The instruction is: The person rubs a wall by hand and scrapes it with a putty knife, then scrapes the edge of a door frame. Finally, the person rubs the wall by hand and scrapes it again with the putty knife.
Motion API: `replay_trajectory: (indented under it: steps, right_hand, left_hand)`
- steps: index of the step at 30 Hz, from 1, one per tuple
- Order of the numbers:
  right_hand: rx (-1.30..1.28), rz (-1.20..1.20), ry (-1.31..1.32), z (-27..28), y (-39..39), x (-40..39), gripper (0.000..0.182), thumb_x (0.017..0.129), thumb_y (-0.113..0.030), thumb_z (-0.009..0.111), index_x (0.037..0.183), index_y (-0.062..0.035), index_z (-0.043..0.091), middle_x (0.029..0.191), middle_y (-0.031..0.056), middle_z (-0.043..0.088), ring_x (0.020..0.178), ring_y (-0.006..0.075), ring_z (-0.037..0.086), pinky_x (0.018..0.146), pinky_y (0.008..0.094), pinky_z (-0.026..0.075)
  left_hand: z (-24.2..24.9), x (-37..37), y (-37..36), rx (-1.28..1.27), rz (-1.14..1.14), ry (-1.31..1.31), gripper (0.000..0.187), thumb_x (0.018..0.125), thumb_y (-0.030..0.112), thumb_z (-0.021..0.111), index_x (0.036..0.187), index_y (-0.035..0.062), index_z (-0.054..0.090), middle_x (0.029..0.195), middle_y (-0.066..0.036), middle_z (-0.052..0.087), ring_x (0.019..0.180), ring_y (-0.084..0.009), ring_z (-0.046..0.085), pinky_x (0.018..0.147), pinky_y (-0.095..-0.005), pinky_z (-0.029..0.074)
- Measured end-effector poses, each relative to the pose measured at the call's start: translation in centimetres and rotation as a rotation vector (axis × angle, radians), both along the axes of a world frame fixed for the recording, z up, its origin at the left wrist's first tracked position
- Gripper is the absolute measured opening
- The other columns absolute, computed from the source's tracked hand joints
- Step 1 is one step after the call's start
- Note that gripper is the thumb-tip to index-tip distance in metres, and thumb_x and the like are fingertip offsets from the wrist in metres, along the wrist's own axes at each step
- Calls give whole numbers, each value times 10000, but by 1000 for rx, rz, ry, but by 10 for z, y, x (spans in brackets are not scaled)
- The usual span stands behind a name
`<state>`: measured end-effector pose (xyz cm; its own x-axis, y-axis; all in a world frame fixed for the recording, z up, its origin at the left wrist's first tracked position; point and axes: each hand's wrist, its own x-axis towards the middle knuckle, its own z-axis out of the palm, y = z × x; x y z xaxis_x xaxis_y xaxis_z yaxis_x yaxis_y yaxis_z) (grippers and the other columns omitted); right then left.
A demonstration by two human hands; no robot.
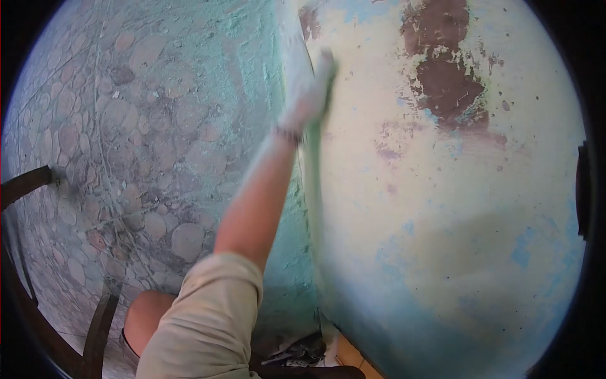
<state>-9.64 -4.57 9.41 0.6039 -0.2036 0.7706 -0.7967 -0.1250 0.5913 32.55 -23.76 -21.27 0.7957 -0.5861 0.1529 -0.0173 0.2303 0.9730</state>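
Observation:
My left hand (309, 101), pale with dust and blurred by motion, reaches up to the corner between two wall surfaces. It lies against the edge of the smooth cream wall (372, 208), with its blurred fingers stretched upward. I cannot make out any tool in it. A dark band circles the wrist, and a beige sleeve (214, 309) covers the upper arm. Along the corner runs a whitish strip (293, 47), beside a rough turquoise-painted band (246, 69). My right hand is out of view.
Stone-patterned wall (132, 151) fills the left side. Brown patches (445, 76) show where the cream wall's paint has flaked. Curved dark bars (98, 331) stand at lower left, near a bent knee (146, 319). Dark, crumpled material (306, 347) lies at the corner's foot.

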Motion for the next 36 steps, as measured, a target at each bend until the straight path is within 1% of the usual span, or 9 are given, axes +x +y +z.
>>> replay_trajectory:
  steps: [5,8,12,15,20,29,31,33,36]
  right_hand:
    - [0,-8,11,-2,-1,1,234,920,-159,490,1059,26,446,1203,246,414,1253,422,325,1024,534,278]
    - [6,-9,8,-3,0,2,236,921,-159,491,1062,25,447,1209,246,411,1251,419,328,1022,531,284]
    - [-2,-7,8,1,1,0,238,922,-160,492,1067,24,447,1217,247,408,1249,415,332,1020,526,291]
    - [-8,-16,-1,1,2,-1,240,923,-161,492,1070,23,448,1223,248,405,1247,412,336,1017,522,297]
    - [1,-16,8,-1,4,1,243,924,-163,494,1076,21,449,1232,249,401,1244,406,341,1014,515,307]
    - [-17,-23,12,4,7,-1,248,926,-165,496,1086,19,451,1250,252,393,1239,397,351,1008,504,325]
    - [-15,-26,16,4,8,0,249,927,-166,497,1089,18,452,1253,252,392,1238,395,354,1006,501,329]
    - [-18,-31,13,4,11,-1,250,927,-166,497,1091,18,452,1257,253,390,1236,393,356,1005,499,333]
    - [-16,-35,4,6,12,-2,252,928,-167,498,1094,17,453,1263,253,387,1235,390,359,1003,495,339]
  left_hand:
    - [-11,-28,7,158,-14,-37,965,863,609,392,1385,-132,63,1474,-288,48,1388,-377,9,1127,-406,9]
    - [-20,38,-32,8,37,72,885,881,603,352,1391,-93,156,1471,-260,133,1388,-336,77,1127,-386,67]
    - [-6,26,-31,-115,42,279,659,953,452,280,1389,-41,244,1418,-249,279,1337,-331,218,1112,-384,142]
    - [18,-36,18,101,54,48,619,969,379,242,1382,-81,218,1451,-247,213,1361,-345,161,1125,-377,114]
    - [-19,17,-26,61,44,110,652,964,402,253,1388,-89,186,1476,-241,151,1385,-350,90,1131,-387,75]
    - [9,-88,37,211,42,83,761,936,465,318,1399,-100,106,1474,-258,128,1385,-375,59,1126,-416,25]
    - [4,-47,7,187,108,119,747,935,472,316,1385,-104,164,1460,-269,164,1379,-368,104,1127,-406,62]
    - [11,20,-11,-45,144,185,702,942,452,307,1364,-105,229,1443,-269,215,1367,-352,165,1123,-393,111]
    - [-13,33,-22,-59,-8,269,615,953,370,289,1365,-85,250,1444,-251,232,1362,-336,187,1123,-383,127]
